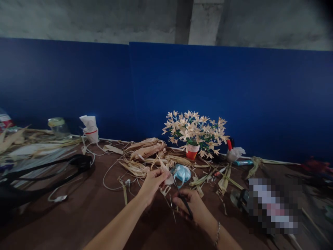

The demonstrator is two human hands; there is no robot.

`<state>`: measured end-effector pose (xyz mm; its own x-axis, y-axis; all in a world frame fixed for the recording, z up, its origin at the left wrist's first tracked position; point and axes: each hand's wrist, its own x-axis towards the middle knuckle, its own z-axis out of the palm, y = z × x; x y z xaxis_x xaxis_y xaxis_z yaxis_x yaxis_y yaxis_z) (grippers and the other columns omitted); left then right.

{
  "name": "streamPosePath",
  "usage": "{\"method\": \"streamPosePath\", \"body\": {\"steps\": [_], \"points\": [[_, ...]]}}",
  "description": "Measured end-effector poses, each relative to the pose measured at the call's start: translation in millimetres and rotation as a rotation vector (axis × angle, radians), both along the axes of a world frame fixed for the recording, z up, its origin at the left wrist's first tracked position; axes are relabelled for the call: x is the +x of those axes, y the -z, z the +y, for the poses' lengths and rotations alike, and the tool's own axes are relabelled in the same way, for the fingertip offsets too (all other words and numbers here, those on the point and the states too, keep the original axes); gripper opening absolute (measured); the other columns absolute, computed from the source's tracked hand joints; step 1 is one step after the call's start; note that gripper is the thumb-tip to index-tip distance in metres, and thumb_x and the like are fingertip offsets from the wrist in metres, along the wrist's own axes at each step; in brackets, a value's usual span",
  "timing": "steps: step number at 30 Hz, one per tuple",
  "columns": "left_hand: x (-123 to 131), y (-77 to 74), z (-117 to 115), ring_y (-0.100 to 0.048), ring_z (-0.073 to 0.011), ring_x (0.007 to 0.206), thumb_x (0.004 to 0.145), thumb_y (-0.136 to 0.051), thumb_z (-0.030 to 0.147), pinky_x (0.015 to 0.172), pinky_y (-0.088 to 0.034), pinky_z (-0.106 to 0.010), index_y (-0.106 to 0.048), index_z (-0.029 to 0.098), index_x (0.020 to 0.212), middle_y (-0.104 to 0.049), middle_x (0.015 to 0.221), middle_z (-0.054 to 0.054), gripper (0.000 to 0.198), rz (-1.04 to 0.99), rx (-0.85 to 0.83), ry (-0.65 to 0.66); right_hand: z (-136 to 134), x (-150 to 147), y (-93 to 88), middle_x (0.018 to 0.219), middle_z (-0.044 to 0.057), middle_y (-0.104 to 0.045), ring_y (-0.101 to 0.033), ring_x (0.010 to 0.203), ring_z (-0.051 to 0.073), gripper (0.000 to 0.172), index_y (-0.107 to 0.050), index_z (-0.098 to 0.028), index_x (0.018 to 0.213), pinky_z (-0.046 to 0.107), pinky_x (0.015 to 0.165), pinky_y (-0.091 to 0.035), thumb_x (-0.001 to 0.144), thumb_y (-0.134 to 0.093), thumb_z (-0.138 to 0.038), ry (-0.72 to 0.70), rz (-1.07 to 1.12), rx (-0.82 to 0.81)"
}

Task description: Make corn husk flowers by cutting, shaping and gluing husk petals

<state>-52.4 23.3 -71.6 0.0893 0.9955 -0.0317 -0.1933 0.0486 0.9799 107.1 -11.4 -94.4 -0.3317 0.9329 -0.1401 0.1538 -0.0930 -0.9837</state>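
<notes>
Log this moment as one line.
left hand: pinches husk strip | right hand: grips scissors, blades toward strip | nearby: blue ribbon roll, husk pile | surface: brown table

One left hand (152, 184), one right hand (195, 207), one scissors (182, 196), one pinched husk strip (168, 177), one ribbon roll (182, 172)

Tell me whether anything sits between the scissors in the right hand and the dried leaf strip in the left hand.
Nothing visible does. The right hand holds the scissors, blades pointing up at the dried leaf strip pinched in the left hand. The blue ribbon roll lies behind the strip, not between them.
</notes>
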Motion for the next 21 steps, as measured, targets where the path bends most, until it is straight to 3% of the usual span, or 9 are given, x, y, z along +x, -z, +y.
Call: {"method": "streamPosePath", "body": {"steps": [8,14,21], "points": [[0.2,-1.0,0.2,-0.036,-0.0051,0.042,0.063,-0.064,0.04,0.041,-0.027,-0.017,-0.06,0.012,0.069,-0.045,0.049,0.004,0.029,0.001,0.062,-0.026,-1.8,2.0,-8.1,0.041,-0.007,-0.044,-0.037,0.034,0.004,0.039,-0.055,-0.014,0.073,0.014,0.03,-0.026,0.061,-0.062,-0.05,-0.01,-0.049,-0.02],[-2.4,0.1,1.9,-0.032,-0.0044,0.043,0.064,-0.064,0.039,0.041,-0.026,-0.016,-0.066,0.012,0.088,-0.044,0.051,0.004,0.036,-0.009,0.051,-0.018,-2.5,2.9,-10.5,0.04,-0.007,-0.043,-0.035,0.033,0.003,0.029,-0.056,-0.013,0.071,0.014,0.03,-0.025,0.064,-0.061,-0.041,-0.023,-0.092,-0.026],[-7.0,1.4,4.9,-0.033,-0.0055,0.044,0.065,-0.063,0.042,0.043,-0.025,-0.018,-0.067,0.013,0.09,-0.043,0.049,0.005,0.039,-0.008,0.054,0.023,-5.2,3.9,-18.5,0.038,-0.008,-0.043,-0.033,0.029,0.003,0.025,-0.057,-0.014,0.074,0.014,0.029,-0.023,0.067,-0.059,-0.038,-0.053,-0.132,-0.052]]}}
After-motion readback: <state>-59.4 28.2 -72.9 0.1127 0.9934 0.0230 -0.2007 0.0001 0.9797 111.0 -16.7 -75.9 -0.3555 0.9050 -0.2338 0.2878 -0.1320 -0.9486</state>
